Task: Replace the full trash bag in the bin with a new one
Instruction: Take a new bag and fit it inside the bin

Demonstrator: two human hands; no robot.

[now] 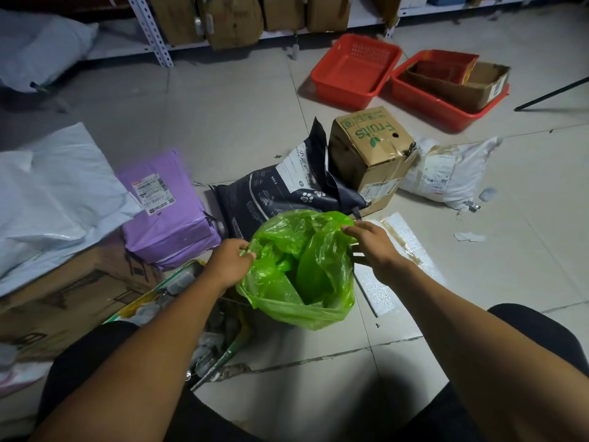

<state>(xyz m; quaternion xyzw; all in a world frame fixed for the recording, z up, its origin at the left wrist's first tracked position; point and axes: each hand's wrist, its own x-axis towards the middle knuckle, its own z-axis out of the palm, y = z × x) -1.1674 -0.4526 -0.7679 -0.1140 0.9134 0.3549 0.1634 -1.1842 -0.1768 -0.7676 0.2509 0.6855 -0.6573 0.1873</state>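
A thin green trash bag (pixel 298 272) stands open on the tiled floor in front of me, its mouth spread wide and draped over a bin that is hidden under the plastic. My left hand (pixel 228 263) pinches the bag's rim on the left side. My right hand (pixel 373 242) pinches the rim on the right, near the top edge. Inside the bag only folds of green plastic show. A clear bag stuffed with rubbish (pixel 204 317) lies on the floor just left of it, under my left forearm.
A dark pet-food sack (pixel 280 193), a purple parcel (pixel 165 212) and a "Fruits" cardboard box (pixel 371 154) lie just behind the bag. A white foam slab (pixel 395 266) lies on the right. Two red baskets (pixel 353 68) and shelving stand farther back. Flat cardboard (pixel 63 298) lies on the left.
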